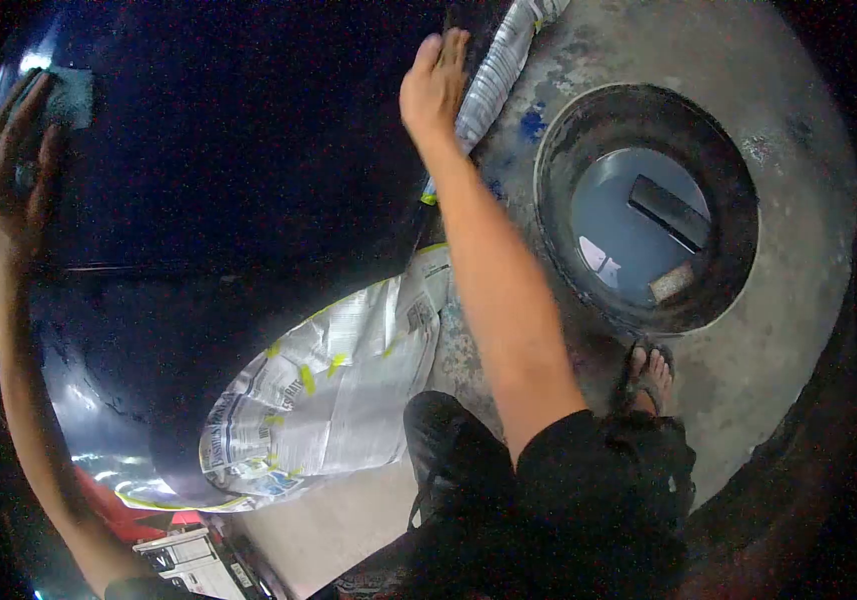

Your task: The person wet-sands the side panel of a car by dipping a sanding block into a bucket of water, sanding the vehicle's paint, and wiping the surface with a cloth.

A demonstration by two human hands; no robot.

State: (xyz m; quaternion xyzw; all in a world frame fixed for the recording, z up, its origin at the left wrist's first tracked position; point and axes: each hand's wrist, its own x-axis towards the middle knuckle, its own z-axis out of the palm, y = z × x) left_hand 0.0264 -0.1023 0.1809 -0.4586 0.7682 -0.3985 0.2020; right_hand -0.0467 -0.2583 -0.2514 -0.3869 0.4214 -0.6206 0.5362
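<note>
My left hand (pixel 19 175) reaches to the far left of a dark blue, glossy car panel (pixel 249 140). Its fingers lie over the edge of a square grey-green sanding pad (pixel 72 97), which is pressed to the panel. The palm side is hidden. At the panel's right edge is my right hand (pixel 437 90), blurred a little, fingers stretched out and nothing visible in them. Beside it runs a newspaper-wrapped strip (pixel 497 75). Newspaper masking (pixel 324 385) with yellow-green tape covers a rounded area below the panel.
A black tub (pixel 644 315) of greyish water stands on the stained concrete floor (pixel 799 210), to my right. In it are a dark block (pixel 669 212) and a small brownish pad (pixel 672 284). My sandalled foot (pixel 652 375) is near the tub. A white box (pixel 184 560) sits at lower left.
</note>
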